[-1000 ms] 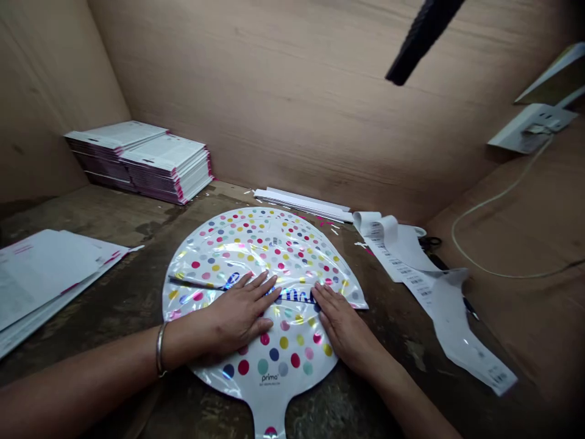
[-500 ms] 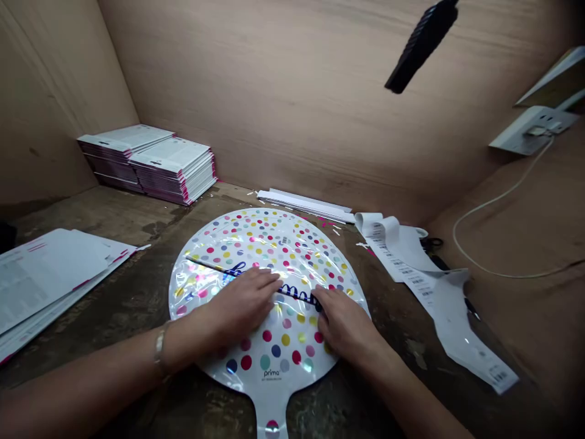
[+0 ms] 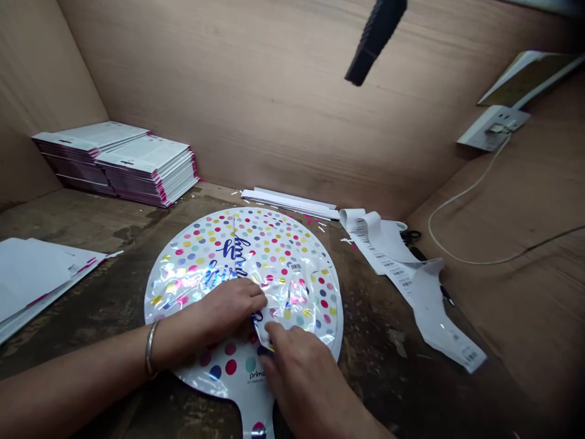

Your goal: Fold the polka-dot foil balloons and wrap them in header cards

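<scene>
Pressing a dotted foil balloon [image 3: 292, 244] flat at lower centre of the frame on the worktop [image 3: 91, 225]: the left hand [image 3: 223, 311], fingers together, curls over the foil, while the right hand [image 3: 297, 375] has its fingers clamped on a folded flap [image 3: 283, 311] (the balloon's neck points to the bottom edge). Stacked packs [image 3: 146, 167] sit at upper left, a barcode strip [image 3: 411, 280] at right.
</scene>
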`<state>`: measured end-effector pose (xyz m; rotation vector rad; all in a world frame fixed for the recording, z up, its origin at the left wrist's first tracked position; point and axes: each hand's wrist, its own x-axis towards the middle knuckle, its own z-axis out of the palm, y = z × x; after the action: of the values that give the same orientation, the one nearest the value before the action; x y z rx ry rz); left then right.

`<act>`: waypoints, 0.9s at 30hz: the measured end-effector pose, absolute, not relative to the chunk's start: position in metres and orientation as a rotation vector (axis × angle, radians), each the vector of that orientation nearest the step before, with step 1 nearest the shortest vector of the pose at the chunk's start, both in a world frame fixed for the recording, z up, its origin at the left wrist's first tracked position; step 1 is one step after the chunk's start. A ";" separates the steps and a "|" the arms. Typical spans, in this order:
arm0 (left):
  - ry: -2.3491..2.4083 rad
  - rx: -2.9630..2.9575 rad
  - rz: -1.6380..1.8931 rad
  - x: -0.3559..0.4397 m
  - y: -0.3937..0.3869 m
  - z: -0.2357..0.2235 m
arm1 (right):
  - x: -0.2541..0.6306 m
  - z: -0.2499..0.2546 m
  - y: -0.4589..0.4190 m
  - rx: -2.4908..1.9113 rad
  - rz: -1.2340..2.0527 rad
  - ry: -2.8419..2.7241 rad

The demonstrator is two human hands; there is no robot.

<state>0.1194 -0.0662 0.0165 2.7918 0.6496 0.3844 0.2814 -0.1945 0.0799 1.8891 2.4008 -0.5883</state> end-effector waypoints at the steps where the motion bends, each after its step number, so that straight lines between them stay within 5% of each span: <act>1: 0.681 2.716 0.416 0.114 -0.068 0.013 | 0.285 0.083 -0.196 1.819 -0.650 2.486; 5: 0.811 2.400 0.604 0.081 -0.072 0.002 | 0.332 0.077 -0.198 1.525 -0.627 2.763; 12: 0.735 2.319 0.576 0.047 -0.096 0.002 | 0.379 0.024 -0.172 1.808 -0.271 2.866; 27: 0.838 2.501 0.533 0.024 -0.082 0.002 | 0.375 0.026 -0.138 1.749 -0.736 2.950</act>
<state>0.0242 -0.0821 0.0023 2.5009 0.8380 0.5334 0.3750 -0.1381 0.0258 1.7489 2.9502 -0.7360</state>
